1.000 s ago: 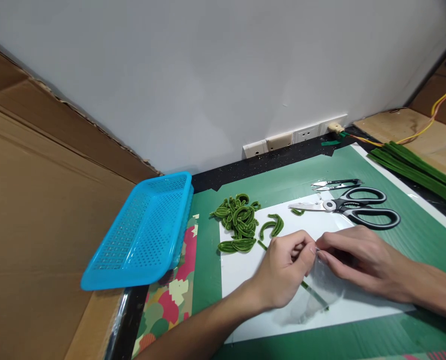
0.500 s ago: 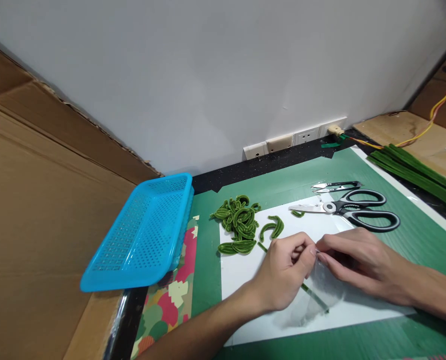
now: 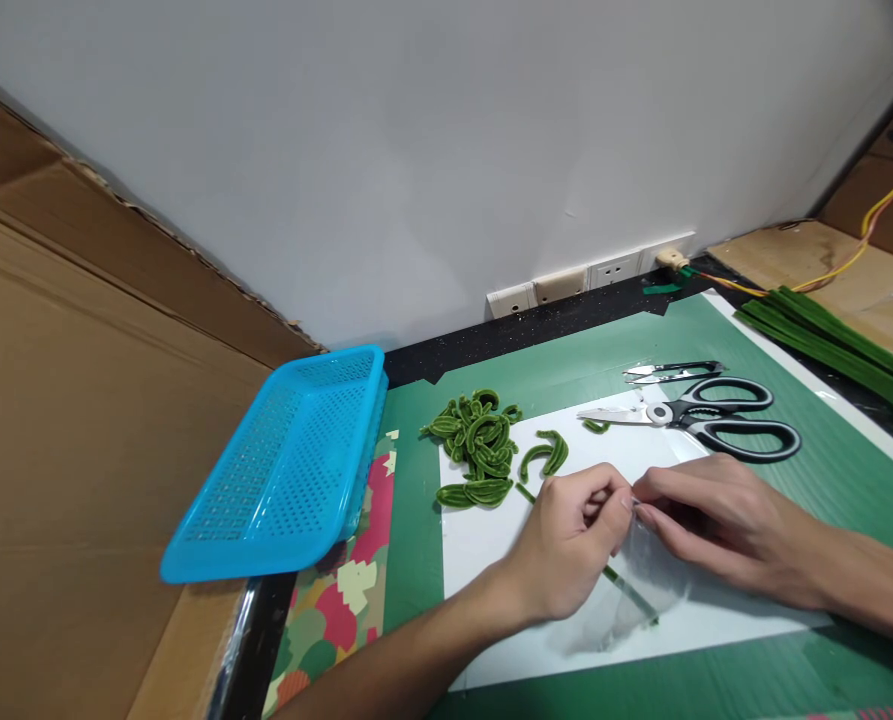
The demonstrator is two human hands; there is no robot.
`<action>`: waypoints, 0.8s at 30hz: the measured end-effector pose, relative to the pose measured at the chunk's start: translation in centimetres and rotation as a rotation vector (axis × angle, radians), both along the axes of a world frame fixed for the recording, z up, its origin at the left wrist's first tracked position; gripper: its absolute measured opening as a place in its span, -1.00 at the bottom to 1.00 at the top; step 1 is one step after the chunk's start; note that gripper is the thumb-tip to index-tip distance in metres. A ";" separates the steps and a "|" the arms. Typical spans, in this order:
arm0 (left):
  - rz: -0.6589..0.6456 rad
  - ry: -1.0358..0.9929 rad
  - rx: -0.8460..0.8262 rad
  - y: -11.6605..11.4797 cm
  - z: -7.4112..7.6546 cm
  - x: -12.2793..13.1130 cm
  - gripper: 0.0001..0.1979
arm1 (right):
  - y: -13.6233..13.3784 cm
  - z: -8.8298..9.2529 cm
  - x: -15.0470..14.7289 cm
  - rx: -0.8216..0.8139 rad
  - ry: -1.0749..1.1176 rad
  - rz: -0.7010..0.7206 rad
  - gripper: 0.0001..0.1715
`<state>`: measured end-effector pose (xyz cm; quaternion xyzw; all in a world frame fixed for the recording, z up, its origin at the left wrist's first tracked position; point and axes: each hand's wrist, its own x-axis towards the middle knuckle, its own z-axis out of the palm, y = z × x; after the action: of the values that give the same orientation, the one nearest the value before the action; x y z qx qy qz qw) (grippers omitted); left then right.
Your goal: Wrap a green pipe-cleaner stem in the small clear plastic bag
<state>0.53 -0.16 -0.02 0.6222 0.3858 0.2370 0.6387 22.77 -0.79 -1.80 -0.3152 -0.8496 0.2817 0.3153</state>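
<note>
My left hand (image 3: 577,545) and my right hand (image 3: 731,520) meet over a white sheet (image 3: 506,640), both pinching the top edge of a clear plastic bag (image 3: 641,585). The bag hangs below my fingertips. Through the film and beside my left hand shows a straight green pipe cleaner (image 3: 633,597), partly hidden under that hand. A heap of bent green pipe cleaner pieces (image 3: 482,435) lies at the sheet's far left. Closer to my left hand are a few curved pieces (image 3: 553,455). Black-and-grey scissors (image 3: 705,415) rest beyond my right hand, blades apart.
Thread snips (image 3: 675,373) lie behind the scissors on the green mat (image 3: 588,375). A blue perforated basket (image 3: 281,460) stands at the left. Long green pipe cleaners (image 3: 828,345) sit at the far right, near a yellow cord (image 3: 877,215). Wall sockets (image 3: 588,280) line the back.
Almost nothing differs. Both hands keep their pinch in the same place, and the plastic bag shifts very slightly.
</note>
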 end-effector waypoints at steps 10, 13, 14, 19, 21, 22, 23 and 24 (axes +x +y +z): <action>0.000 0.009 0.019 -0.1 -0.2 0.0 -0.63 | 0.0 -0.2 0.2 -0.056 -0.031 0.018 -0.76; 0.001 0.005 0.015 -0.1 -0.2 0.0 -0.64 | 0.0 -0.3 0.3 -0.055 -0.030 0.018 -0.76; 0.000 0.005 0.015 -0.1 -0.2 0.0 -0.64 | 0.0 -0.3 0.2 -0.055 -0.029 0.020 -0.76; -0.003 0.014 0.013 -0.1 -0.1 0.0 -0.64 | 0.1 0.0 0.2 -0.047 -0.038 0.019 -0.77; -0.002 0.015 0.019 -0.1 -0.1 0.0 -0.63 | 0.1 0.0 0.2 -0.039 -0.033 0.020 -0.78; -0.003 0.013 0.023 -0.1 -0.2 0.0 -0.62 | 0.1 0.0 0.2 -0.037 -0.028 0.022 -0.78; -0.003 0.011 0.025 -0.1 -0.2 0.0 -0.62 | 0.0 -0.1 0.2 -0.038 -0.024 0.022 -0.78; -0.003 0.011 0.026 -0.1 -0.2 0.0 -0.62 | 0.0 -0.1 0.2 -0.042 -0.023 0.021 -0.77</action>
<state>0.54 -0.29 -0.22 0.6324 0.3850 0.2376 0.6288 22.97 -0.75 -1.94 -0.3162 -0.8502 0.2993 0.2959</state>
